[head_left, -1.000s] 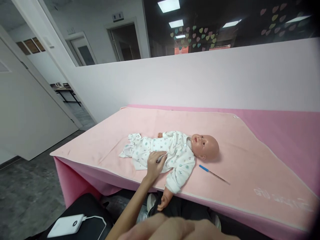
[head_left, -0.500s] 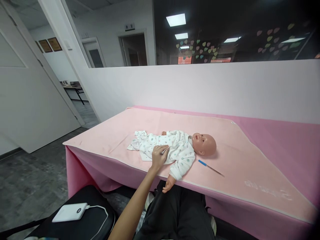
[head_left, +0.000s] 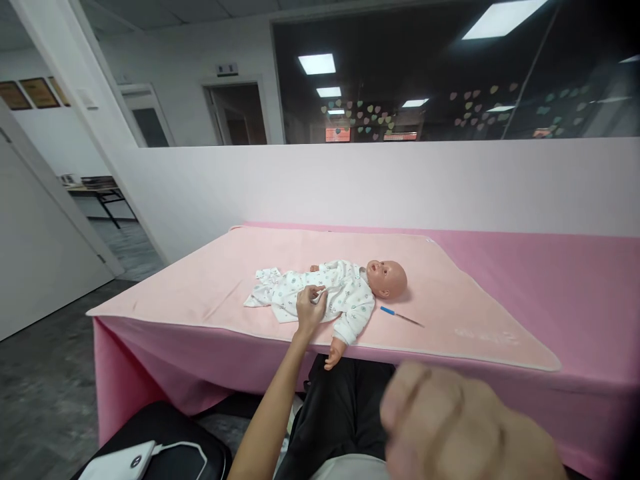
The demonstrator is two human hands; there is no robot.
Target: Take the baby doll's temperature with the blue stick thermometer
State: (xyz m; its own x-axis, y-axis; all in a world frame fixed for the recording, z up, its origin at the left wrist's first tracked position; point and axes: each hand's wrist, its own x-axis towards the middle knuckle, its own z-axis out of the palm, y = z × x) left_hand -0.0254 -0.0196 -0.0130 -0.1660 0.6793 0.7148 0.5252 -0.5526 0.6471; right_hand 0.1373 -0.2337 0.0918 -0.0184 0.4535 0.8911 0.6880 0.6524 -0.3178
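Note:
A baby doll (head_left: 387,279) in a white printed garment (head_left: 345,293) lies on its back on a light pink towel (head_left: 225,280), head to the right. One doll arm hangs over the table's front edge. My left hand (head_left: 311,308) rests on the doll's belly, with thumb and fingers pinching the garment. My right hand (head_left: 460,427) is close to the camera at the lower right; it is blurred, with fingers curled and nothing seen in it. A thin stick with a blue end (head_left: 400,316) lies on the towel just right of the doll.
The table wears a darker pink cloth (head_left: 575,287) and stands against a low white partition (head_left: 400,187). A white power bank (head_left: 120,463) with a cable lies on a black seat (head_left: 185,447) at lower left. An open door (head_left: 40,253) is at the left.
The view has pulled back and shifted. My left hand stays on the doll's belly. My right hand, out of view half a second ago, has come up blurred at the lower right.

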